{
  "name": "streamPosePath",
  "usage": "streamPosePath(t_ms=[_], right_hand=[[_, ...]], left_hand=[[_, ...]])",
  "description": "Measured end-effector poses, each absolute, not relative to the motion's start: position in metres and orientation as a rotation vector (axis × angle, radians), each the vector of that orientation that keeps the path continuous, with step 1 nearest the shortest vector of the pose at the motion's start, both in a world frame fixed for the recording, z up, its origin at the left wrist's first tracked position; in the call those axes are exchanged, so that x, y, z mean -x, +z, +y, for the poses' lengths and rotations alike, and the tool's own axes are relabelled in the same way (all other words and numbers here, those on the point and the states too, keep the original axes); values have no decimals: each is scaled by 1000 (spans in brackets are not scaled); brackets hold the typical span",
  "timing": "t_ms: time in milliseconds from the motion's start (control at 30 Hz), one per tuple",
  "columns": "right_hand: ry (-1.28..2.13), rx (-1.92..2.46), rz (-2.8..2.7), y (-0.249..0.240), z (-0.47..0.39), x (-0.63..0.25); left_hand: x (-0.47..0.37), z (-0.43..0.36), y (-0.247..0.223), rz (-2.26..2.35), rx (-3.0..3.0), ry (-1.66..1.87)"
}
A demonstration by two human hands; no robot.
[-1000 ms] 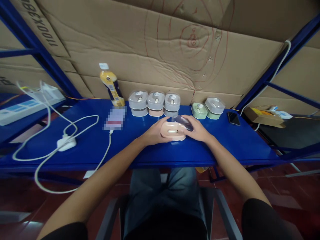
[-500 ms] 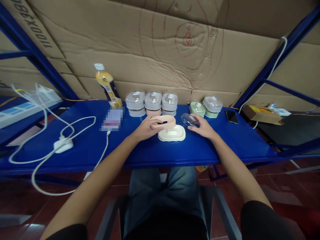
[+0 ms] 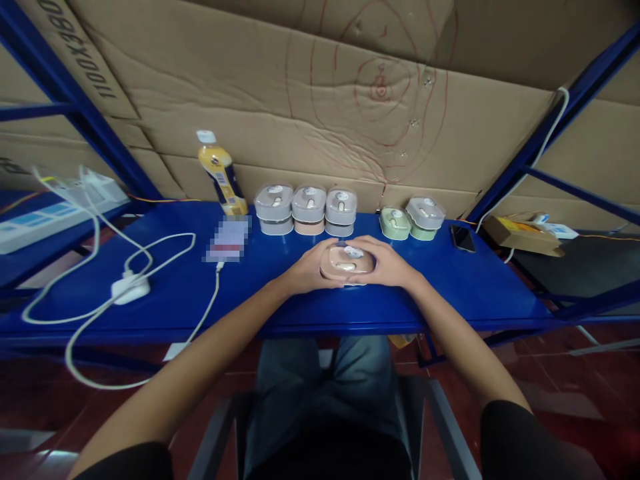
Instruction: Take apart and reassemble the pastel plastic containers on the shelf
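A small pinkish-beige plastic box (image 3: 334, 268) with a see-through lid sits near the front middle of the blue table. A round pale sticker (image 3: 354, 252) is on the lid, and a light elongated piece shows beneath it. My left hand (image 3: 314, 270) is wrapped round the box's left end. Round the right end curls my right hand (image 3: 389, 263), thumb at the near side. A sliver of white base shows under the box's near edge; the rest is hidden by the box and my fingers.
Stacked clear-lidded boxes (image 3: 309, 207) in grey and pink stand at the back, with green boxes (image 3: 396, 223) to their right. A juice bottle (image 3: 220, 173), a blurred-out flat item (image 3: 229, 240), a white charger (image 3: 131, 288) with loose cables, and a phone (image 3: 463, 238) lie around.
The pink ring from my left hand and the clear lid from my right hand have come together over the white base. Both hands have moved inward and now clasp the box.
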State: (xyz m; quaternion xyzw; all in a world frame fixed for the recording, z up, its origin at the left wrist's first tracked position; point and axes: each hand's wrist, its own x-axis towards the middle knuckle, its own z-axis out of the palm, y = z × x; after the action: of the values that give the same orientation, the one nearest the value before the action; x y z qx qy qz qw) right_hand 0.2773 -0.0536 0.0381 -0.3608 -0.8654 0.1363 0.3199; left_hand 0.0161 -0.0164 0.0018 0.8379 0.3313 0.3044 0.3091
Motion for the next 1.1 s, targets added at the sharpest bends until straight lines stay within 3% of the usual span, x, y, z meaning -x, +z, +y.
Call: streamPosePath(t_ms=[767,1100], right_hand=[[138,1156,-2478,21,-83,-278],[-545,2116,-2338,42,-134,-270]], left_hand=[[-14,-11,-5,907,-2218,720],[-18,-7,-8,930,-2335,758]])
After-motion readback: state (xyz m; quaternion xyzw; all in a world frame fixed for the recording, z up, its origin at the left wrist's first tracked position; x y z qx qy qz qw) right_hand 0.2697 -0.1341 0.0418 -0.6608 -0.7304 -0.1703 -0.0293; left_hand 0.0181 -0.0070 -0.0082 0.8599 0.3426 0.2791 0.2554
